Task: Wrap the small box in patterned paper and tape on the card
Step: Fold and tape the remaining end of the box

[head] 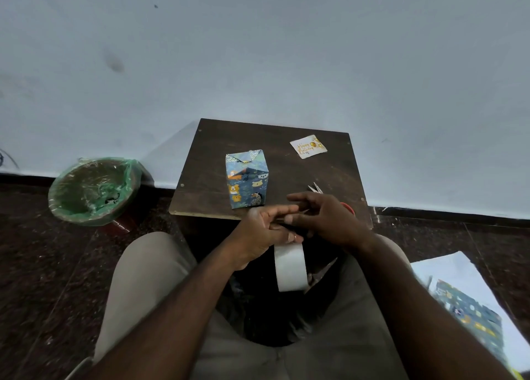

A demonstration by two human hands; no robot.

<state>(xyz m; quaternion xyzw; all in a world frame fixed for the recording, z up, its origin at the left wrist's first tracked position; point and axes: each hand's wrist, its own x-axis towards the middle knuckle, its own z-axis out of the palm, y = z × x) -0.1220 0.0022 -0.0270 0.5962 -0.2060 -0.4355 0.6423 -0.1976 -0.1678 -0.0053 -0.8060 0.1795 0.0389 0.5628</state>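
The small box (248, 181) stands upright on the dark wooden table (272, 138), wrapped in blue animal-patterned paper with its top flaps folded in. A "Happy Birthday" card (308, 146) lies flat at the table's far right. My left hand (263, 233) grips a roll of white tape (289, 268), which hangs below it in front of the table's near edge. My right hand (327, 219) is against the left hand's fingertips, thumb touching them and index finger stretched out. No strip of tape shows between the hands, so I cannot tell whether the right hand pinches the tape's end.
Scissors (315, 189) with a red handle lie on the table just behind my right hand. A bin lined with green plastic (94, 190) stands on the floor to the left. Leftover patterned paper (470, 302) lies on the floor to the right. A wall is close behind the table.
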